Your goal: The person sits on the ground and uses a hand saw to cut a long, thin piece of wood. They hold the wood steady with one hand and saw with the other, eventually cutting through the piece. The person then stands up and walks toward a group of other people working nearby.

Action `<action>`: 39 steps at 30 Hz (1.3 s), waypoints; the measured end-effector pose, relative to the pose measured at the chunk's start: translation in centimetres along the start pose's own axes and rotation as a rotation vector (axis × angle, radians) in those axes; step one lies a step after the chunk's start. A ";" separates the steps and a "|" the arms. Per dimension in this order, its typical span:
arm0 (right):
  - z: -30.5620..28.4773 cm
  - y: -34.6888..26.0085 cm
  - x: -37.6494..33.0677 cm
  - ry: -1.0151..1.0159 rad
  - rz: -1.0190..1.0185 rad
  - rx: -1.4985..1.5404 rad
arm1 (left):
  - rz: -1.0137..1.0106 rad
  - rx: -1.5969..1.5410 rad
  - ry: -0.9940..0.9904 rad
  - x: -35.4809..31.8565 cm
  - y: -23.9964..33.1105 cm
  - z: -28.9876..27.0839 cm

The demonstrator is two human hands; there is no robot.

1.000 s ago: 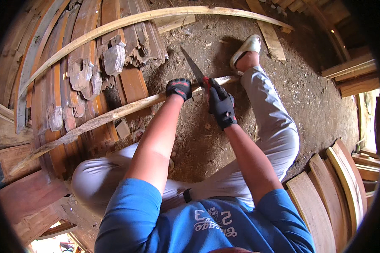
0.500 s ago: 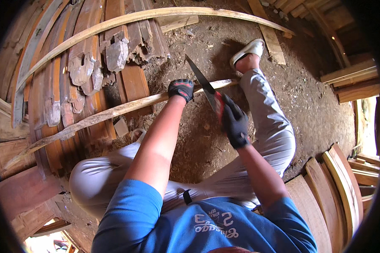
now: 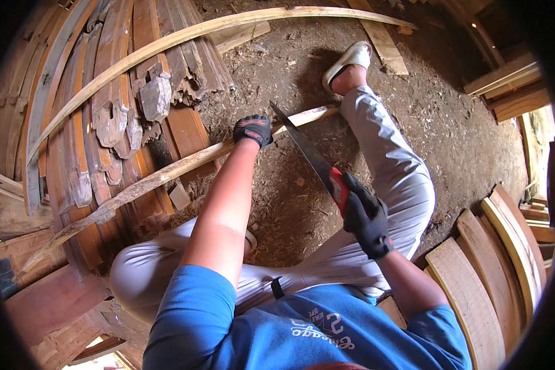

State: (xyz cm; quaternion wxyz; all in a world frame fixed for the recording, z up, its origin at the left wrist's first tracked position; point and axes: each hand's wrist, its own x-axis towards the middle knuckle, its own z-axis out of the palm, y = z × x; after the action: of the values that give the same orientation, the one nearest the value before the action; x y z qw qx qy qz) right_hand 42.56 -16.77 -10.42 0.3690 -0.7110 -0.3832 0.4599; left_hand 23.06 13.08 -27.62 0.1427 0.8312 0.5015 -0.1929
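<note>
The right hand (image 3: 367,216), in a black glove, is closed around the red handle of a saw (image 3: 305,148). The blade points away and to the left, and crosses the strip (image 3: 185,164) just beside the left hand, its tip past the strip's far edge. Whether the teeth are biting into the wood cannot be told.

The left hand (image 3: 253,131), also gloved, is clamped over the strip with its fingers curled down. The strip slants from beyond the near left part of the pile (image 3: 188,131), over the pile's near end, and out past its right edge above the ground (image 3: 474,145). Its far end reaches the right trouser leg (image 3: 391,163), near the ankle; whether it passes beneath cannot be seen.

A small block (image 3: 179,195) sits by the pile's near right corner. The pile's boards are brown, several with broken, ragged ends. A long bowed strip (image 3: 289,12) arches over the pile and past its right edge, toward a pale board (image 3: 385,46) at the ground's far edge. The right foot wears a light shoe (image 3: 350,65). Curved planks (image 3: 468,296) stand together along the ground's near right corner.
</note>
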 end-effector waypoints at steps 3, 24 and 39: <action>-0.4 -0.2 1.0 -0.011 0.034 0.026 | -0.022 -0.011 -0.034 -0.7 1.1 -1.0; -0.7 0.5 -1.8 0.028 -0.065 -0.045 | -0.053 0.000 -0.091 -0.6 1.4 -2.2; 7.3 5.1 11.9 0.187 -0.303 -0.024 | -0.030 0.043 -0.059 -0.1 1.3 -1.9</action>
State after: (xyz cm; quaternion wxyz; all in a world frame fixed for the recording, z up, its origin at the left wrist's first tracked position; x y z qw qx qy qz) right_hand 40.12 -7.17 -21.52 0.4595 -0.6892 -0.4553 0.3265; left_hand 24.52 13.21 -25.88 0.1365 0.8205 0.5051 -0.2302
